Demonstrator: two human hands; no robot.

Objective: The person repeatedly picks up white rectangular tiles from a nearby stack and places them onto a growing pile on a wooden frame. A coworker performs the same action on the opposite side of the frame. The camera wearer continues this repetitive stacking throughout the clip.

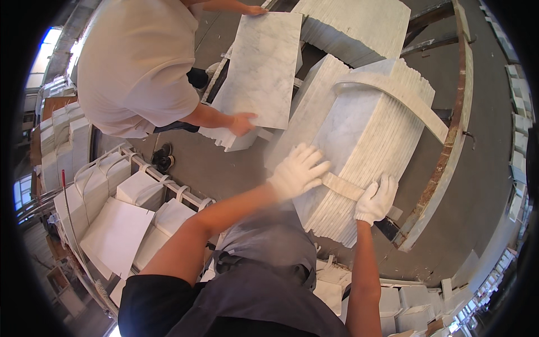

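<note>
A stack of thin white-grey marble slabs (365,151) stands on edge in front of me, its rough edges facing up. A pale band (343,186) crosses its near part. My left hand (298,173), in a white glove and slightly blurred, lies with spread fingers over the slab face at the band's left end. At the band's right end, my gloved right hand (377,199) rests against the stack's side, its fingers stretched out. Whether either hand grips the band is hard to see. A second curved band (396,92) arches over the stack's far part.
On the left, a co-worker (140,67) holds a large marble slab (264,67) with bare hands. Another slab stack (353,25) stands beyond mine. A rusty metal rail (449,146) runs along the right. Strapped white bundles (126,180) stand at lower left.
</note>
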